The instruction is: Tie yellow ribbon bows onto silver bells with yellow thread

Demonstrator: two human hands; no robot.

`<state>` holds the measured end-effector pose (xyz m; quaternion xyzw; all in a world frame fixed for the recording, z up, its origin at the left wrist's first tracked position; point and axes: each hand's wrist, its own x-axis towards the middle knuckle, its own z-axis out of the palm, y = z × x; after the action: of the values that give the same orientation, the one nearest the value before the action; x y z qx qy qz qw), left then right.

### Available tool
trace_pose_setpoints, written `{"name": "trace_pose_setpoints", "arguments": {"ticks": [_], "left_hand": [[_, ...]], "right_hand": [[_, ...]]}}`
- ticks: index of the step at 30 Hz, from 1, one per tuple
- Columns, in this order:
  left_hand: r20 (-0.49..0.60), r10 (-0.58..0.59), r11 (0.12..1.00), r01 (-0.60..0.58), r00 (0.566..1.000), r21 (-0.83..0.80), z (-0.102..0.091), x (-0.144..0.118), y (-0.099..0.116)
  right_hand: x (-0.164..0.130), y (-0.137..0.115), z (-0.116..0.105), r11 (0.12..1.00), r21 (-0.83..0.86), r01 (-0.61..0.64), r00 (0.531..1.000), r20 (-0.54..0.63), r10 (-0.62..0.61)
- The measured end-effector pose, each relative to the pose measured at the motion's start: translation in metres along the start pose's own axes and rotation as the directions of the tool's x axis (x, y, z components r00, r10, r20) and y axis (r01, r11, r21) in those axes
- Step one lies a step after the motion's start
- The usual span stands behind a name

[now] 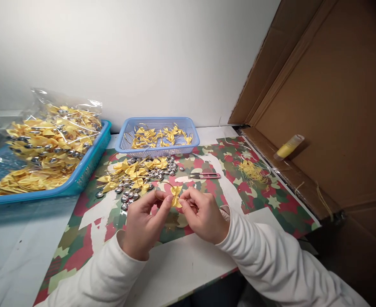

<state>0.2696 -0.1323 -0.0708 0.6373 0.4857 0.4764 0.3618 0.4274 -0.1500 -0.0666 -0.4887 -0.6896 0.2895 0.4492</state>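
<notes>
A patterned paper sheet (pixel 264 200) is covering the table. At far left, a large blue tray (pixel 88 168) is holding bagged satin bows; a small mesh basket (pixel 157 147) is holding looser ones. Near centre, the left hand (pixel 143 226) and right hand (pixel 203 215) are pinching one glossy yellow bow (pixel 176 195) between closed fingertips, apparently tying it. Thread snips (pixel 205 175) are lying just beyond, likely needed next for trimming.
</notes>
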Motion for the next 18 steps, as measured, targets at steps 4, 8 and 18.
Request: {"name": "trace_pose_setpoints", "arguments": {"ticks": [4, 8, 18], "left_hand": [[0.007, -0.022, 1.0, 0.022, 1.0, -0.001, -0.0007, 0.002, 0.0019], [0.007, -0.062, 0.998, 0.061, 0.998, 0.014, -0.0009, 0.0032, 0.0028], [-0.004, -0.139, 0.99, 0.139, 0.99, -0.023, 0.0, 0.0042, 0.0082]], "right_hand": [[-0.0008, 0.0006, 0.001, 1.0, 0.003, 0.02, 1.0, 0.015, -0.02], [-0.001, 0.001, 0.0019, 0.999, 0.0, 0.036, 0.999, 0.018, -0.036], [-0.0007, 0.0012, 0.0024, 0.998, 0.015, 0.059, 0.998, -0.002, -0.059]]}}
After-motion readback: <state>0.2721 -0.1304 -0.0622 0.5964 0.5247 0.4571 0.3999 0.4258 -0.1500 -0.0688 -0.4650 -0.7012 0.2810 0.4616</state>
